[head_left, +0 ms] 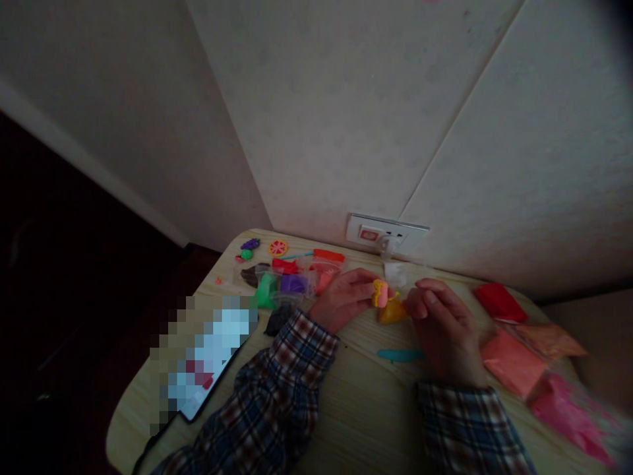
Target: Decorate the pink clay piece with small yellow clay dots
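My left hand (343, 298) is closed, its fingertips gripping a small pink-and-yellow clay piece (380, 293) above the table. To its right, my right hand (445, 326) is raised with thumb and fingers pinched together. Whatever may be between those fingertips is too small to make out. Behind and below the clay piece lies a bag of yellow clay (392, 310). A blue modelling tool (399, 355) rests on the table, partly hidden by my right hand.
Bags of green clay (266, 291) and purple clay (293, 284) lie left, near a round slice-like clay piece (277, 247). A phone (217, 359) sits front left. Red (500, 302), orange (514, 359) and pink packets (568, 412) lie right. A wall socket (386, 229) is behind.
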A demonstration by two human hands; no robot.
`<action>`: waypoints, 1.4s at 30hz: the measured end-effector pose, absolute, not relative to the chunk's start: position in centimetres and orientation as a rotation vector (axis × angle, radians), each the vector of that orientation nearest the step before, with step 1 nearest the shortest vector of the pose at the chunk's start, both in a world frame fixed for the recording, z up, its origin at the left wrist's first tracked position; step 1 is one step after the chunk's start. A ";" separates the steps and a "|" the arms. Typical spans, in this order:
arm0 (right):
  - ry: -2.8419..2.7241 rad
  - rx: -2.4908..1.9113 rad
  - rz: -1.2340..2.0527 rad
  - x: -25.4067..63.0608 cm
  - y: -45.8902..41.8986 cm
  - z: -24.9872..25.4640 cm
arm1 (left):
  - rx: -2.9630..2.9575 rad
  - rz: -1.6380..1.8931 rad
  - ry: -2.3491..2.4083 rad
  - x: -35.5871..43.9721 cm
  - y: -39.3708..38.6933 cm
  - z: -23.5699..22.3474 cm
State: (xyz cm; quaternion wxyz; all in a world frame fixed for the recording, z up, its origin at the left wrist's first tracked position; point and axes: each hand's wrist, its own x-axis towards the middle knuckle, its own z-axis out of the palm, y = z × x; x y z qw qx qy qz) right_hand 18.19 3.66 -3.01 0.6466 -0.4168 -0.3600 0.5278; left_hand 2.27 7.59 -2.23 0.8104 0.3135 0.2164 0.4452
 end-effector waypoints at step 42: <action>-0.848 -0.839 0.973 18.2 3.8 -2.6 | 0.649 0.964 0.447 2.0 7.6 -2.3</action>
